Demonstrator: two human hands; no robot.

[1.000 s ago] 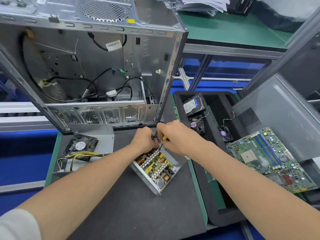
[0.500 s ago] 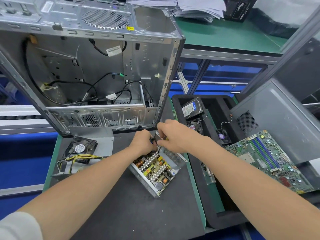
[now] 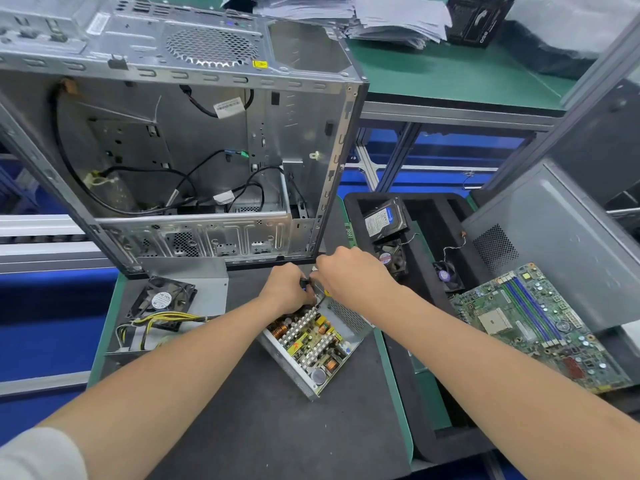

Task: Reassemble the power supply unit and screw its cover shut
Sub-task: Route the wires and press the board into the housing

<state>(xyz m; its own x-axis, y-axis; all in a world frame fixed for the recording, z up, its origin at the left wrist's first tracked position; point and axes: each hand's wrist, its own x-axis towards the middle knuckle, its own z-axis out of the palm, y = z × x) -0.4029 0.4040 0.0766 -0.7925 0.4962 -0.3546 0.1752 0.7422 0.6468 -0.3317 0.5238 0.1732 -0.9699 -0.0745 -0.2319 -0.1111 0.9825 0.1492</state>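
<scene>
The open power supply unit [image 3: 313, 344] lies on the dark mat at centre, its circuit board with coils and capacitors showing inside the silver metal case. My right hand [image 3: 349, 275] grips a screwdriver [image 3: 320, 294] with a yellow and black handle, its tip down at the far corner of the board. My left hand [image 3: 285, 289] sits curled at that same corner, fingers pinching around the screwdriver's shaft; what lies under them is hidden. A grey cover with a black fan [image 3: 162, 301] and yellow cables lies to the left.
An open computer case [image 3: 194, 147] stands close behind the hands. A black foam tray [image 3: 426, 403] on the right holds a hard drive [image 3: 382, 220] and small fans. A green motherboard [image 3: 540, 323] leans on a grey side panel [image 3: 568, 244]. Papers are stacked at the back.
Both hands stay at the far corner of the board with only slight shifts. The view has tilted a little.
</scene>
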